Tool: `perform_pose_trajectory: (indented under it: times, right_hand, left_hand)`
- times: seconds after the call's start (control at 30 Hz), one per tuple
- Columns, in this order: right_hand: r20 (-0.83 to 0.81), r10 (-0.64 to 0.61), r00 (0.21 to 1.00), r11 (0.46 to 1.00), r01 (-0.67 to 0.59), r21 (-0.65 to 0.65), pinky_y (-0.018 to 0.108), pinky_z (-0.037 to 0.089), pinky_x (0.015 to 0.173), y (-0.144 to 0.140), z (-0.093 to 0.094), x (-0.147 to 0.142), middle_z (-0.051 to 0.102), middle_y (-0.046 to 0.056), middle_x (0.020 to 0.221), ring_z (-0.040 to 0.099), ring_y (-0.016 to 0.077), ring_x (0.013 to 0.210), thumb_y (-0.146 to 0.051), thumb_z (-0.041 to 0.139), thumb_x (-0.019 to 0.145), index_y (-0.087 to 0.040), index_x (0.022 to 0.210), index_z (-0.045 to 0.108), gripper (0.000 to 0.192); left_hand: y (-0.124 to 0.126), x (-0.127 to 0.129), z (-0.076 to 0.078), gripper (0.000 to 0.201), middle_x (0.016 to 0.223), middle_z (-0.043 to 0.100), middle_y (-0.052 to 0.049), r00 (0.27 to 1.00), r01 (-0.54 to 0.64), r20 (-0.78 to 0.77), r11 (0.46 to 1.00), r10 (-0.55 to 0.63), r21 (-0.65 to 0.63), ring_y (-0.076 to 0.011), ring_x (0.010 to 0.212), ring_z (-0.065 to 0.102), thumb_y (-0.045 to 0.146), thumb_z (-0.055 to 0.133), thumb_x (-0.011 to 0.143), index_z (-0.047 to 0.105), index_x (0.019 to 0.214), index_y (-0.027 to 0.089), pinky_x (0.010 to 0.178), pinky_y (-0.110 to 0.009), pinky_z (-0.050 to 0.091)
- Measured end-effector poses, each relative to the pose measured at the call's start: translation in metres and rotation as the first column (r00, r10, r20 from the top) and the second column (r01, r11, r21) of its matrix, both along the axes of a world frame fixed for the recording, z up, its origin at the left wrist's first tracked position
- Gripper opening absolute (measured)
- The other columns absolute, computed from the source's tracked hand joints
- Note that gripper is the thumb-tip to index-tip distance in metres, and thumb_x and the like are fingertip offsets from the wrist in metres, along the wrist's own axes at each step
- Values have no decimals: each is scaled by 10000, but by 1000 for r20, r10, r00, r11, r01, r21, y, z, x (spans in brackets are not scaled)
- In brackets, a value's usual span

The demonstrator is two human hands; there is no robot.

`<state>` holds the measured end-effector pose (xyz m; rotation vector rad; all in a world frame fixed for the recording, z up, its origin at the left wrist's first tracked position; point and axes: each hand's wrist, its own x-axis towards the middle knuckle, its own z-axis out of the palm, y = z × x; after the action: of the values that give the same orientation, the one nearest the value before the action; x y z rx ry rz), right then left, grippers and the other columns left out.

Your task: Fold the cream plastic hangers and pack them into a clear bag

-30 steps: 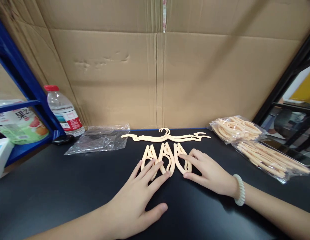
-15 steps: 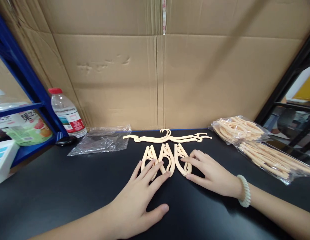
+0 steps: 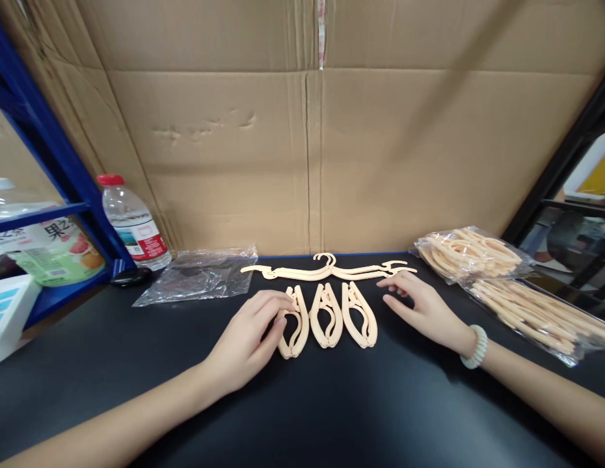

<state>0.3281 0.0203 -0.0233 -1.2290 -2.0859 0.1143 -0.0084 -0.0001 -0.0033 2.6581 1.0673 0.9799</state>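
Three cream folding hangers lie folded in a row on the black table: a left folded hanger (image 3: 302,335), a middle one (image 3: 336,318) and a right one (image 3: 369,318). My left hand (image 3: 251,338) is closed over the left one's left limb, fingers bent over its upper part and thumb at its side. Behind the row, unfolded hangers (image 3: 356,273) lie stretched out, with two hooks showing at the centre. My right hand (image 3: 424,312) is just right of the row, near the unfolded hangers' right end. Its thumb and fingers are apart, with nothing held.
At the right lie clear bags of folded hangers (image 3: 471,253) and of long cream pieces (image 3: 531,312). A flat clear bag (image 3: 195,276), a red-capped water bottle (image 3: 136,227) and a black object (image 3: 131,277) are at the left. A cardboard wall (image 3: 209,162) rises behind the table.
My left hand has drawn back left from across the left and middle hangers to the left one. My right hand has come off the right folded hanger and moved right and up.
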Motion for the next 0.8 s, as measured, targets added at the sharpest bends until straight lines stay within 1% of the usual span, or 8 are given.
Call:
perform_pose_trajectory:
  times: [0.1,0.2,0.3,0.37,0.47,0.63,0.8]
  right_hand:
    - [75,-29,997,995,22,93,450,497,882,20,-7,12,609,105,1030,581,259,988,-277,468,902,-187,1056,593,218]
    - [158,-33,987,988,9,155,496,441,984,37,-13,21,598,143,1146,544,286,1111,-266,433,908,-162,1134,578,288]
    - [223,-14,975,993,-13,121,511,429,1009,46,-18,25,579,167,1229,528,299,1164,-276,399,921,-141,1207,553,352]
    - [244,-7,970,996,-16,90,523,430,1005,48,-19,26,582,164,1242,532,304,1165,-293,387,928,-149,1230,547,370]
    - [239,1,971,997,-19,75,528,435,992,46,-18,25,598,143,1206,542,299,1141,-321,395,933,-184,1206,572,353]
    - [198,21,980,998,-32,53,498,472,916,43,-11,20,627,122,1019,570,284,1018,-351,425,935,-182,1034,638,289]
    - [150,15,989,1000,-17,15,424,506,795,39,-5,14,612,84,891,586,252,882,-397,430,936,-209,861,607,268]
  left_hand:
    - [6,-3,-2,172,1035,596,-53,999,-21,37,1000,21,-19,-189,978,571,179,396,946,548,1017,215,855,-340,491]
    - [5,-1,-3,158,1029,589,-56,1000,-1,24,1000,2,-24,-189,975,561,173,406,945,542,1014,211,852,-340,482]
    - [3,1,-3,174,1041,590,-64,1000,30,3,999,-30,-15,-192,994,555,152,401,942,542,1026,207,871,-350,472]
    - [3,1,-3,186,1041,595,-69,999,40,-2,999,-40,-14,-197,996,555,142,393,940,545,1026,207,873,-359,470]
    - [1,1,-2,199,1033,603,-75,999,34,-3,999,-34,-14,-206,994,556,140,386,933,552,1019,208,872,-370,469]
    - [-3,2,1,220,1033,608,-72,1000,22,-2,999,-22,-26,-205,993,563,114,392,910,556,1019,211,872,-360,471]
    - [-5,3,-1,220,1032,613,-66,1000,22,7,999,-22,-25,-204,989,566,109,401,898,562,1004,215,870,-353,467]
